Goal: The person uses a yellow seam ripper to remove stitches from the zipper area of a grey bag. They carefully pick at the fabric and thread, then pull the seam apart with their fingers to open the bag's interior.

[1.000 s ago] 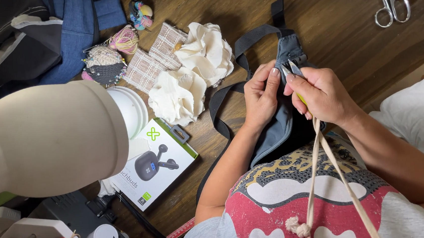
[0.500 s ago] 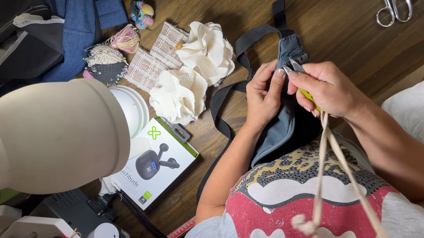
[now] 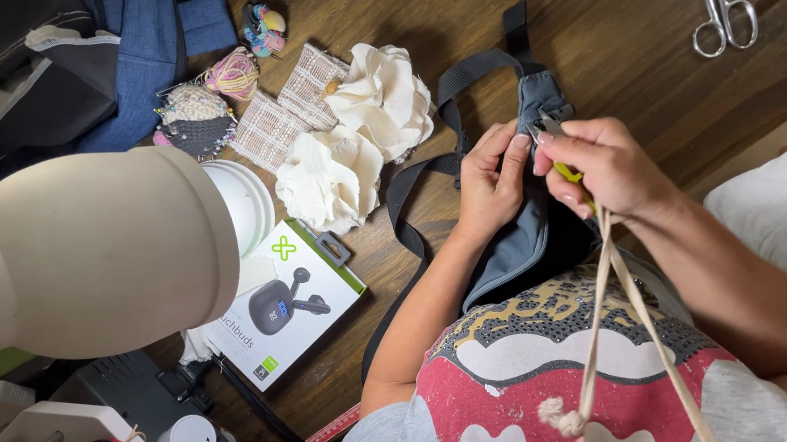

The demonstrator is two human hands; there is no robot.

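My left hand (image 3: 491,186) pinches the top edge of a grey-blue fabric bag (image 3: 526,239) that has black straps (image 3: 458,87) and lies against my lap. My right hand (image 3: 607,167) is shut on a small metal-tipped tool with a yellow-green handle (image 3: 567,173), its tip touching the bag's edge beside my left fingers. A beige cord (image 3: 617,316) hangs from my right hand down over my shirt and ends in a knot (image 3: 559,414).
Silver scissors (image 3: 720,9) lie at the far right of the wooden table (image 3: 640,56). Cream fabric flowers (image 3: 360,140), woven patches, a pincushion (image 3: 191,120) and an earbuds box (image 3: 284,302) sit to the left. A large beige lamp shade (image 3: 91,247) blocks the near left.
My right hand has shifted slightly right and down with the tool. The hanging cord has swung, and its knot sits lower.
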